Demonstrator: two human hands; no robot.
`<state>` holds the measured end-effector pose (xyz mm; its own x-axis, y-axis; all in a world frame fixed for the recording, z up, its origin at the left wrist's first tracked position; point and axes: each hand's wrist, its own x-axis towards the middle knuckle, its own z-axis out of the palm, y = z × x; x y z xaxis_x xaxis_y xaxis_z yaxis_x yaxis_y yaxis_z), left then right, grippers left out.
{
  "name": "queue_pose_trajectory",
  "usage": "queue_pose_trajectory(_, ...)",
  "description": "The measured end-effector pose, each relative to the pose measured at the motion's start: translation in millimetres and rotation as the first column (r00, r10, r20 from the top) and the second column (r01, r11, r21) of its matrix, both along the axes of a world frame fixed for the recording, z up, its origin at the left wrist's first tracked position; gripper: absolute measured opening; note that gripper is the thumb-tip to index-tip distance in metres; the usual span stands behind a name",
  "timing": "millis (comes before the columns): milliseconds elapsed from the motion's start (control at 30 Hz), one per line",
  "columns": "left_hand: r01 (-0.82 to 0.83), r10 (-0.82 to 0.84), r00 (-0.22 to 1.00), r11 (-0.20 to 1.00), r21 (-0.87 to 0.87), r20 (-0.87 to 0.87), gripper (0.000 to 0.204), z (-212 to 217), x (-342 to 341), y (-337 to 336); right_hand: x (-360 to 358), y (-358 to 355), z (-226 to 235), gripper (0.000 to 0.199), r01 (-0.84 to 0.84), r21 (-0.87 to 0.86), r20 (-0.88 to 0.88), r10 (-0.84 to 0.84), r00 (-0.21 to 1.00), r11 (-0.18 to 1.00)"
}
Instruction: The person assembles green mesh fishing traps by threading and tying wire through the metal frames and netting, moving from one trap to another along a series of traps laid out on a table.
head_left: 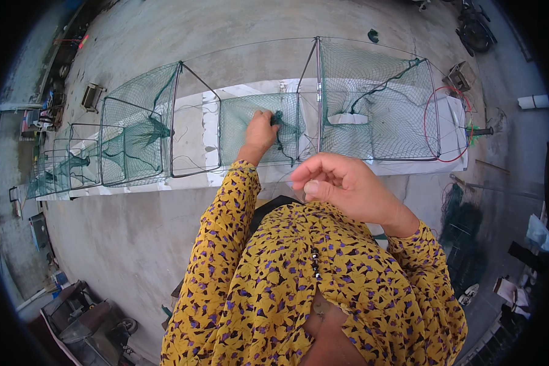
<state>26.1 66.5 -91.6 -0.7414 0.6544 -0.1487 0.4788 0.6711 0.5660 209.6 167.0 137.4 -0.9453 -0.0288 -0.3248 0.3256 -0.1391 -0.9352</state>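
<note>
A long green mesh net trap (372, 116) on rectangular metal frames lies along a white bench (195, 131). My left hand (261, 131) reaches out and grips a bunched dark green part of the netting (279, 120) in the middle section. My right hand (341, 183) is raised close to my chest, fingers pinched together as if on a thin thread, which is too fine to see clearly. Both arms wear yellow patterned sleeves.
A red wire hoop (448, 125) closes the trap's right end. Concrete floor surrounds the bench. A small stool (92, 96) stands far left, dark netting (463, 229) is piled at right, and crates and clutter (85, 317) sit at lower left.
</note>
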Motion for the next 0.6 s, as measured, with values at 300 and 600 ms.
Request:
queue_pose_trajectory(300,-0.244,0.251,0.968,0.907,0.344,0.024,0.019,28,4,-26,-49,47,44,0.021,-0.09,0.229,-0.117,0.119,0.986,0.969)
queue_pose_trajectory(600,-0.614,0.25,0.752,0.603,0.51,0.61,0.02,64,10,-45,-172,37,-9,0.028,-0.558,0.827,0.443,0.538,0.717,0.062)
